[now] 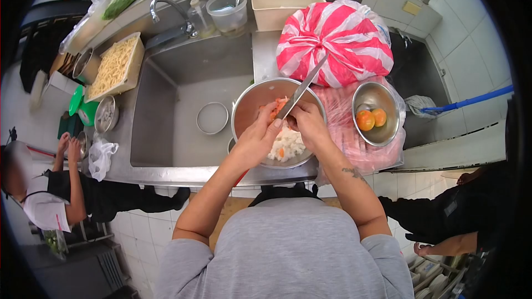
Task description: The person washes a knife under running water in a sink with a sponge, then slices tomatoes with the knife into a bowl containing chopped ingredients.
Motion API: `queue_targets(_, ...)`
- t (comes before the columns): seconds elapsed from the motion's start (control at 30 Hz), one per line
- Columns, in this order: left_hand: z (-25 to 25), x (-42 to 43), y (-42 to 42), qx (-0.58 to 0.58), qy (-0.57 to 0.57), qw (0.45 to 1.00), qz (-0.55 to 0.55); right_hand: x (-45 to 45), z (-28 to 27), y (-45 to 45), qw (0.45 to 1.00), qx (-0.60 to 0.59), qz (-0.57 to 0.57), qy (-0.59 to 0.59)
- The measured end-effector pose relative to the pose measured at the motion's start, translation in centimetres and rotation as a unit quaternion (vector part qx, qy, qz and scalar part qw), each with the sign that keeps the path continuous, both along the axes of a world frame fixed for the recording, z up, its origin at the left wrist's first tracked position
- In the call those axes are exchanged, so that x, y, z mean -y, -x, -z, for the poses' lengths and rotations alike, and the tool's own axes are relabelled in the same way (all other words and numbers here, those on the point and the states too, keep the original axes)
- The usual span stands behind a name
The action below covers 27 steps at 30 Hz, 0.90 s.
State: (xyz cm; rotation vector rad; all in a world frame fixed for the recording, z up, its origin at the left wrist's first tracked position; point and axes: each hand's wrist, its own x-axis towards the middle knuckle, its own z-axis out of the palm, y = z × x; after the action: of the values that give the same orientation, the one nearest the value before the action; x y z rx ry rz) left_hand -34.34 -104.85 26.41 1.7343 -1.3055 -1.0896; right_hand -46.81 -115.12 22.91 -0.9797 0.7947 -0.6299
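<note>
- At the centre of the frame, the left hand has a closed grip around the lower end of a knife, thumb against the metal; the handle is hidden.
- The blade slants to the upper right, its tip past the rim of a large metal bowl.
- The right hand is beside the blade with its fingers curled in; I cannot tell whether its grip has hold of anything.
- Below the hands, inside this bowl, white food pieces form a heap, with orange shreds mostly near the left fingertips.
- Judging by the bowl, the cutting is well under way: the white and orange food is already in small bits.
- Right of centre, 2 tomatoes lie uncut in a smaller metal bowl, which rests on a pink plastic bag.
- A striped bag sits above them, upper right of centre.
- The sink is left of the large bowl; a tray of noodles stands on the surface at upper left.
</note>
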Motion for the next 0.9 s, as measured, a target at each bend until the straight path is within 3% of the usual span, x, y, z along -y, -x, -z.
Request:
queue_targets(0.23,-0.5,-0.5,0.1,0.073,0.035,0.997,-0.015,-0.1,-0.7,-1.4,0.998,-0.052,0.014,0.024)
queue_targets(0.33,-0.7,0.1,-0.2,0.062,0.055,0.996,-0.033,-1.2,-2.0,-1.9,0.999,0.025,-0.007,-0.038)
queue_targets(0.43,0.5,0.4,-0.7,0.026,0.076,0.996,-0.045,0.3,-0.7,-1.0,0.992,0.05,-0.103,-0.057)
queue_targets(0.6,-0.6,-0.2,-1.3,-0.065,0.035,0.996,-0.058,0.5,-1.2,-0.4,0.992,0.022,-0.124,0.001)
queue_targets(0.73,0.7,-0.1,-1.5,0.011,0.108,0.992,-0.063,0.1,-1.5,-0.2,0.99,-0.011,-0.138,0.037)
queue_targets(0.8,0.3,0.0,-1.8,-0.002,0.11,0.992,-0.064,0.2,-1.7,-0.3,0.991,-0.006,-0.124,0.044)
queue_targets(0.9,-1.6,-0.8,-1.0,-0.008,0.022,1.0,-0.013,-0.1,-1.6,-0.8,0.998,-0.01,-0.045,0.034)
